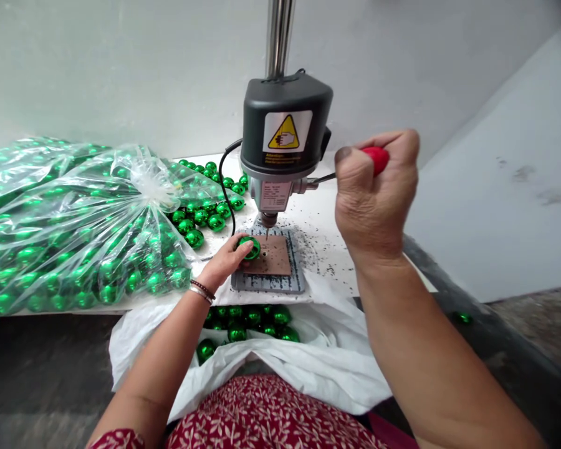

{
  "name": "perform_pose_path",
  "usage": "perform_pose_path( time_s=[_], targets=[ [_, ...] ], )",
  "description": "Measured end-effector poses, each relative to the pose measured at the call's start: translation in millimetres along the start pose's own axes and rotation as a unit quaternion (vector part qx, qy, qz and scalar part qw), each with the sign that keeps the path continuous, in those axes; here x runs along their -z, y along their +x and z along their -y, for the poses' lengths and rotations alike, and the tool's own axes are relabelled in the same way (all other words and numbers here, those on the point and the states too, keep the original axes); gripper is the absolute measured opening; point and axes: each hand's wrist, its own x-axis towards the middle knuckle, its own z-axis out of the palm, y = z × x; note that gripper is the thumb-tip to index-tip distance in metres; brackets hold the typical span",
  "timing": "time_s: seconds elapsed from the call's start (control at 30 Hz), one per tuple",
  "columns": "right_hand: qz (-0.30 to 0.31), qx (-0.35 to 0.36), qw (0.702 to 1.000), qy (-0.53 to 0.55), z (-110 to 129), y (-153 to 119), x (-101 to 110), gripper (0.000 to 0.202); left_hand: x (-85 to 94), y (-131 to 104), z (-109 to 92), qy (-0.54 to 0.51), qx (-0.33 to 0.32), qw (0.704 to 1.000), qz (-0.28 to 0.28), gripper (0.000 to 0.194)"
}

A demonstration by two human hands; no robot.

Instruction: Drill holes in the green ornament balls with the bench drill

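A shiny green ball [250, 247] is gripped in my left hand [229, 255], over the left part of a brown board on the drill's base. The drill press [285, 125] stands upright, and its thin bit [267, 234] points down just to the right of the ball, apart from it. My right hand [376, 187] is wrapped round the red knob [378, 159] of the feed lever, at the right of the drill head. The brown board [278, 259] has a small dark hole near its middle and lies on the grey metal base [271, 284].
A clear plastic bag [75, 231] full of green balls covers the table's left. Loose green balls [201, 216] lie beside it. A white cloth sack [327, 349] with more balls hangs at the table's front edge. Dark shavings [325, 252] litter the white tabletop. One ball [462, 318] is on the floor.
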Motion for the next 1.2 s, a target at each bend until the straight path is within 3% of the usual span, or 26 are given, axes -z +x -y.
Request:
perform_pose_path(
  time_s=[0.1,0.2,0.4,0.73,1.2],
  targets=[
    [0.013,-0.010,1.000,-0.003,2,0,1,0.016,-10.2,5,1,0.013,0.007,0.999,-0.034,0.053],
    [0.018,-0.019,1.000,-0.008,4,0,1,0.016,-13.8,9,-2,0.095,-0.037,0.993,-0.060,0.051],
    [0.026,-0.003,0.998,-0.055,-2,0,2,0.022,-20.3,11,-7,0.243,-0.076,0.965,-0.055,0.046],
    [0.056,-0.015,0.998,-0.035,-4,-1,3,0.022,-25.0,14,-14,0.273,-0.066,0.958,-0.065,0.047],
    [0.021,-0.016,0.999,-0.035,2,-1,1,0.022,-18.7,22,-11,0.298,-0.060,0.951,-0.049,0.047]
  ],
)
